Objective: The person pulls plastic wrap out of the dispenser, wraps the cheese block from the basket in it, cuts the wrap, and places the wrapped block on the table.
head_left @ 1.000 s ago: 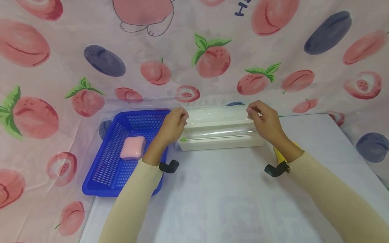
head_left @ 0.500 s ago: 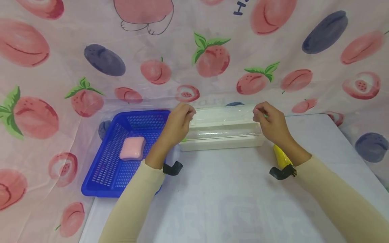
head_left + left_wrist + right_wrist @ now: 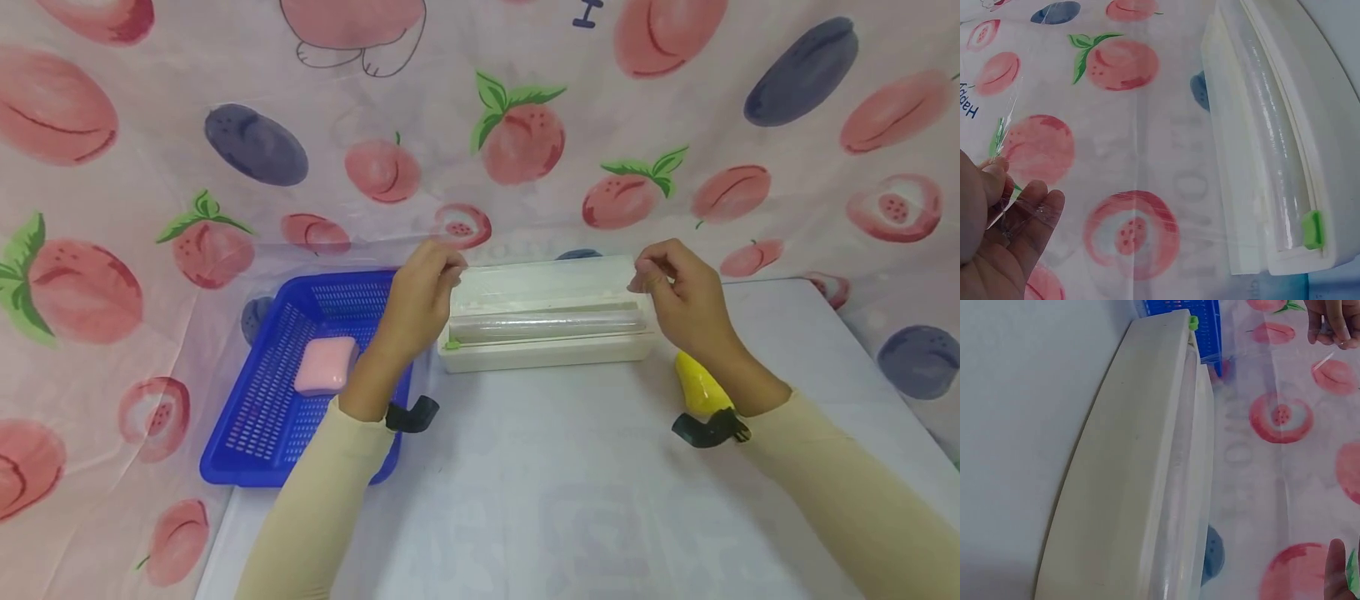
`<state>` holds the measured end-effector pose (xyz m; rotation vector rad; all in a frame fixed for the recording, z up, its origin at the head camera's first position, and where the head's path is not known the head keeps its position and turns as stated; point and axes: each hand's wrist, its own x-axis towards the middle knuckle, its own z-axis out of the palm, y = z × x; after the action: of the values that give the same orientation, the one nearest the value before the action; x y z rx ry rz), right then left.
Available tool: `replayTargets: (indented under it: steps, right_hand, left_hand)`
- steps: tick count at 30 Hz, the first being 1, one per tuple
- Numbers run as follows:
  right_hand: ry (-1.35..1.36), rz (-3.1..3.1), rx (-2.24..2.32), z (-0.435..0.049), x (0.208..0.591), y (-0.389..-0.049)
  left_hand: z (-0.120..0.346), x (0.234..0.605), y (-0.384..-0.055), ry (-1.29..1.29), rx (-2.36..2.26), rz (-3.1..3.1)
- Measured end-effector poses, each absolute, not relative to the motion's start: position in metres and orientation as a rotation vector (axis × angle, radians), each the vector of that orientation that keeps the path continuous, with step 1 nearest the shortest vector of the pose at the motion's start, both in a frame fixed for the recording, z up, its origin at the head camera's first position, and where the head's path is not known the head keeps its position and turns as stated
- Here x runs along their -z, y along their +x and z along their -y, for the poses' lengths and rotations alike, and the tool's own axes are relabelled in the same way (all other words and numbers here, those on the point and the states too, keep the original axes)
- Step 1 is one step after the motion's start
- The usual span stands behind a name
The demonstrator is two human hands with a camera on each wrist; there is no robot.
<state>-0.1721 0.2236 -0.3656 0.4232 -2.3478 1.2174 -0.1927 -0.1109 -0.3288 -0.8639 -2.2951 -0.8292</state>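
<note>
Clear film (image 3: 1044, 214) is pinched by the fingers of the left hand (image 3: 420, 298) and the right hand (image 3: 684, 293). The white box (image 3: 543, 353) is supported by the desk (image 3: 555, 483), between and below those fingers.

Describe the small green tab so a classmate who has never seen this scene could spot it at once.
On the table, right of the blue basket, lies a long white box. At its basket end, on the near rim, sits the tab: bright green, unlike the clear roll inside.
</note>
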Motion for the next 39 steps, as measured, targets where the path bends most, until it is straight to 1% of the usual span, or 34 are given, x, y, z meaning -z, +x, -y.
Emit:
replayTargets:
  steps: [6, 11, 14, 17, 22, 26, 34, 39]
  right_hand:
    - [0.397, 2.345, -1.200, -0.222, 0.357, -0.171]
    - [0.376, 2.323, -1.217, -0.212, 0.337, -0.158]
    - [0.388, 2.275, -1.236, -0.208, 0.323, -0.151]
    - [0.389, 2.240, -1.244, -0.209, 0.318, -0.150]
    - [0.383, 2.227, -1.265, -0.215, 0.323, -0.157]
    - [0.430, 2.192, -1.278, -0.214, 0.321, -0.157]
    - [0.490, 2.151, -1.289, -0.197, 0.296, -0.143]
    - [0.482, 2.204, -1.257, -0.194, 0.293, -0.134]
  left_hand:
    - [0.106, 0.318, -0.190, -0.899, 0.847, 2.233]
    - [0.098, 0.302, -0.182, -0.950, 0.819, 2.208]
    - [0.099, 0.295, -0.177, -0.921, 0.794, 2.230]
    - [0.103, 0.290, -0.175, -0.869, 0.797, 2.241]
    - [0.110, 0.286, -0.174, -0.828, 0.827, 2.226]
    - [0.113, 0.285, -0.172, -0.836, 0.854, 2.208]
    - [0.110, 0.280, -0.166, -0.856, 0.887, 2.188]
    - [0.110, 0.279, -0.156, -0.895, 0.894, 2.218]
